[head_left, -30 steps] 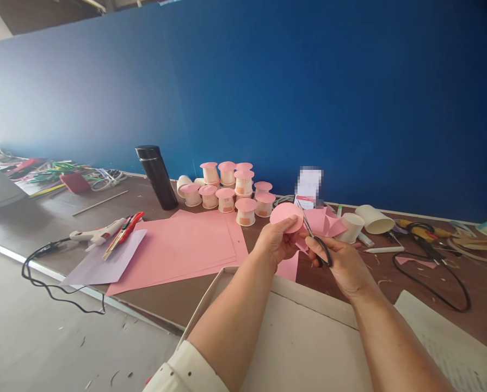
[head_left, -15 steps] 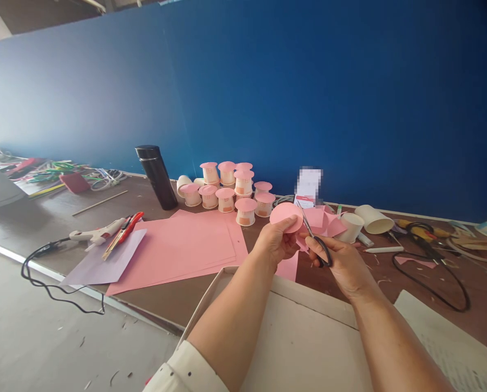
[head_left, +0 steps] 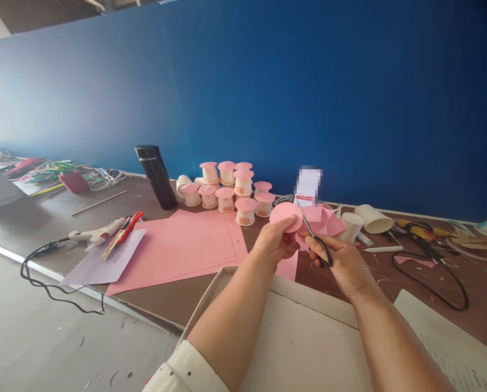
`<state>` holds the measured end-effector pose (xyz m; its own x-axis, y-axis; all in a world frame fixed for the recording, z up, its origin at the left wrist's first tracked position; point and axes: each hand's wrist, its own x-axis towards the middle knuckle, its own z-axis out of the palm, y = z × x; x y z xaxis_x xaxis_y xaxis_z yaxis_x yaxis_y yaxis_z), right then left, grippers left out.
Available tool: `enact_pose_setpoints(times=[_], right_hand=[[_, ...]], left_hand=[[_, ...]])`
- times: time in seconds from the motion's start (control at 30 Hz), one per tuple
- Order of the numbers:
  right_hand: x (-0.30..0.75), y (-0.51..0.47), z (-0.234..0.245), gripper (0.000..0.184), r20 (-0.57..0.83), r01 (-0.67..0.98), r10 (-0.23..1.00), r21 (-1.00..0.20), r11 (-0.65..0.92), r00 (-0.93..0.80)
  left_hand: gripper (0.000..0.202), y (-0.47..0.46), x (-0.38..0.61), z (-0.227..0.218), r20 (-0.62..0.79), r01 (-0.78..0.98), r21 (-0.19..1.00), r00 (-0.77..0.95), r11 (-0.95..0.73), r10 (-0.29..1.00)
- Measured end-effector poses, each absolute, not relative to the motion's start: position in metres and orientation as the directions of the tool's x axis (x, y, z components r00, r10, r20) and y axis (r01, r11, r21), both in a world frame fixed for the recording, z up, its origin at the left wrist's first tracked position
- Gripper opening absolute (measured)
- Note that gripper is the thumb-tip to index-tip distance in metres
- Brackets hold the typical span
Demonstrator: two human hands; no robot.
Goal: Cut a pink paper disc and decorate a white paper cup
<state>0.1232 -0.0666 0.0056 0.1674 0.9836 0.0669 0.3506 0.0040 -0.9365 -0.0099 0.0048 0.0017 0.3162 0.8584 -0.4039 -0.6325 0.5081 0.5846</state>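
My left hand (head_left: 276,239) pinches a round pink paper piece (head_left: 284,215) above the brown table. My right hand (head_left: 341,262) grips black-handled scissors (head_left: 313,235), blades pointing up along the right edge of the pink piece. Pink offcut paper (head_left: 327,222) hangs just behind the blades. A cluster of small paper cups with pink round tops (head_left: 232,190) stands behind my left hand.
Pink paper sheets (head_left: 182,247) and a lilac sheet (head_left: 104,260) lie at left with a glue gun (head_left: 96,234) and its cable. A black flask (head_left: 156,177) stands behind. White cups (head_left: 374,219), pens and black cables (head_left: 435,261) lie right. An open cardboard box (head_left: 308,337) sits below my arms.
Almost nothing differs; the pink offcut behind the scissors has shifted slightly and both hands stay in place.
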Motion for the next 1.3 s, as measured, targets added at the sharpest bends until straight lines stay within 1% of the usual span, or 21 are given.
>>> enact_pose_setpoints(times=[0.2, 0.43, 0.6, 0.73, 0.83, 0.9, 0.97, 1.03, 1.1, 1.2, 1.3], right_hand=[[0.12, -0.068, 0.009, 0.043, 0.059, 0.335, 0.983, -0.942, -0.002, 0.173], [0.122, -0.066, 0.005, 0.049, 0.079, 0.327, 0.98, -0.945, 0.015, 0.183], [0.125, -0.064, 0.001, 0.043, 0.092, 0.288, 0.98, -0.957, 0.039, 0.174], [0.124, -0.06, 0.0, 0.041, 0.098, 0.275, 0.962, -0.961, 0.025, 0.255], [0.123, -0.056, -0.003, 0.045, 0.091, 0.251, 0.936, -0.968, 0.003, 0.341], [0.123, -0.051, -0.006, 0.049, 0.088, 0.204, 0.913, -0.979, 0.006, 0.399], [0.124, -0.045, -0.01, 0.058, 0.049, 0.112, 0.887, -0.994, -0.003, 0.459], [0.124, -0.038, -0.013, 0.066, 0.023, 0.039, 0.876, -0.999, 0.005, 0.482], [0.124, -0.028, -0.016, 0.071, 0.026, -0.012, 0.881, -0.999, 0.035, 0.472], [0.122, -0.01, -0.021, 0.072, 0.019, -0.094, 0.882, -0.993, 0.072, 0.472], [0.118, 0.007, -0.027, 0.069, -0.035, -0.277, 0.849, -0.952, 0.133, 0.527]], left_hand=[[0.032, 0.005, -0.01, 0.001, -0.395, -0.64, 0.576, 0.326, 0.508, 0.859], [0.026, 0.004, -0.009, 0.005, -0.415, -0.637, 0.576, 0.312, 0.512, 0.855], [0.023, 0.001, -0.009, 0.011, -0.41, -0.665, 0.561, 0.296, 0.494, 0.863], [0.03, 0.005, -0.008, 0.003, -0.365, -0.67, 0.614, 0.227, 0.417, 0.903], [0.026, 0.008, -0.007, -0.003, -0.323, -0.626, 0.682, 0.206, 0.378, 0.924], [0.025, 0.009, -0.006, -0.003, -0.286, -0.619, 0.706, 0.195, 0.344, 0.938], [0.022, 0.008, -0.006, -0.002, -0.241, -0.629, 0.712, 0.197, 0.311, 0.95], [0.018, 0.008, -0.006, -0.002, -0.214, -0.625, 0.721, 0.21, 0.299, 0.954], [0.016, 0.009, -0.005, -0.004, -0.193, -0.626, 0.717, 0.246, 0.307, 0.95], [0.018, 0.015, -0.002, -0.013, -0.189, -0.656, 0.69, 0.247, 0.307, 0.95], [0.019, 0.025, 0.002, -0.024, -0.206, -0.672, 0.675, 0.224, 0.304, 0.952]])
